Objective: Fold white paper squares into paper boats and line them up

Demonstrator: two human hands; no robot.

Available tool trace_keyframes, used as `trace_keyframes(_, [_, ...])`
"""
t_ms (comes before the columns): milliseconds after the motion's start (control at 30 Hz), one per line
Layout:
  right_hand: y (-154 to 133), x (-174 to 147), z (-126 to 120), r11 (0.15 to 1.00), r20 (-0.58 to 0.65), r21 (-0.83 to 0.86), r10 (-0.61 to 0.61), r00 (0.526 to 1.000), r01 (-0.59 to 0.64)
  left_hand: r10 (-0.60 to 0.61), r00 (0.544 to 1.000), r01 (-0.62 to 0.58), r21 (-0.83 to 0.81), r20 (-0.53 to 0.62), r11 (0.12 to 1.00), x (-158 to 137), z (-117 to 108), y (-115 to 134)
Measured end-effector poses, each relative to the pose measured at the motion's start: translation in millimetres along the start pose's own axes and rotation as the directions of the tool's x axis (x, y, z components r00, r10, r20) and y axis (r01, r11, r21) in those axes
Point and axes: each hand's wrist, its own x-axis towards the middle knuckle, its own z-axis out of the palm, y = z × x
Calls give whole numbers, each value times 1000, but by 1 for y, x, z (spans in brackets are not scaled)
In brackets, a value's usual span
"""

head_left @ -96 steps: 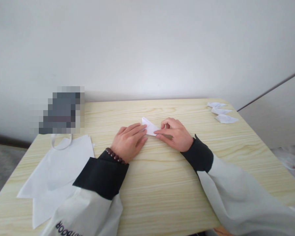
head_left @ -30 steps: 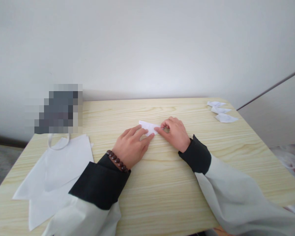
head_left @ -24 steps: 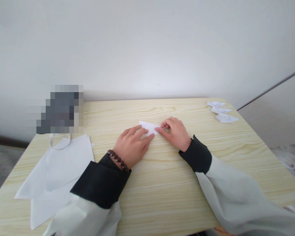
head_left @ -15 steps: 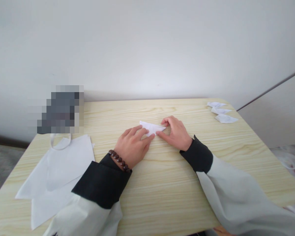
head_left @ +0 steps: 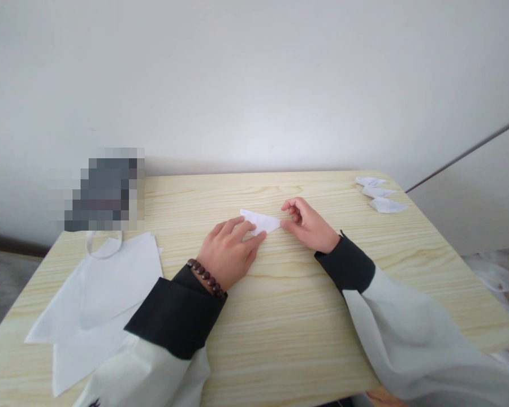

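A small piece of white folded paper (head_left: pixel 263 221), narrowing to a point on its right, lies on the wooden table. My left hand (head_left: pixel 229 249), with a dark beaded bracelet at the wrist, holds its left part with the fingertips and thumb. At the paper's pointed right end is my right hand (head_left: pixel 307 225). Its thumb tip touches or nearly touches that point, while the curled fingers are raised apart from the thumb.
Several loose white sheets (head_left: pixel 119 277) overlap at the table's left, under a white loop (head_left: pixel 89 249). Behind them stands a dark blurred-out object (head_left: pixel 104 186). Three folded paper pieces (head_left: pixel 388 205) lie in a column at the back right. A wall (head_left: pixel 254 85) borders the table's far edge.
My right hand has slid right along the paper to its tip, and its fingers have lifted away from the thumb. The left hand stays in place on the paper.
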Motion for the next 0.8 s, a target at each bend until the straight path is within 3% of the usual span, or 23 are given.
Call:
trace_keyframes(133, [-4, -1, 7, 984, -74, -175, -34, 997, 21, 5, 1000, -5, -1, -5, 1000, 0, 0, 0])
trace_keyframes(367, [2, 2, -3, 998, 43, -54, -20, 999, 22, -3, 1000, 3, -20, 10, 1000, 0, 0, 0])
trace_keyframes(467, [2, 2, -1, 998, 13, -59, -19, 1000, 20, -1, 1000, 1, -18, 12, 1000, 1, -2, 1])
trace_keyframes(600, [-3, 1, 7, 980, -71, -196, -53, 996, 38, -8, 1000, 8, -1, 22, 1000, 2, -2, 3])
trace_keyframes(800, [0, 0, 5, 981, -19, -180, -82, 996, 78, -15, 1000, 15, -12, 5, 1000, 1, -1, 4])
